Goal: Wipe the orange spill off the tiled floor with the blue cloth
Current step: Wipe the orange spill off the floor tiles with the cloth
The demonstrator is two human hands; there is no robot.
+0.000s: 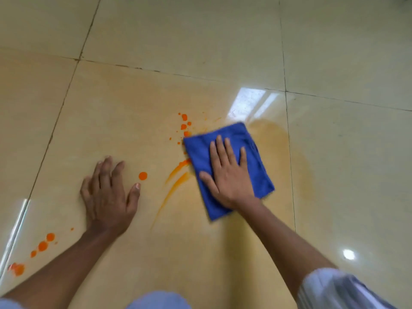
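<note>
Because the folded blue cloth (229, 168) is soft and limp, it likely drags best under a flat palm; it lies right of centre, where the right hand (227, 175) presses it, fingers spread. The left hand (109, 192) rests splayed on the tiled floor (133, 108) (orange spill (178, 170) drops nearby).

One cloth (231, 168) lies on the floor (178, 30). Two hands show: the right hand (229, 175) on the cloth, the left hand (109, 192) left of the cloth. Two light sleeves show, one sleeve (334, 291) well below the cloth. About six tiles are in view. Left of the cloth sit one round drop (143, 175), two long streaks (176, 186) and a cluster (184, 126) of small drops too many to count. About four blots (42, 246) lie far below-left of the cloth.
</note>
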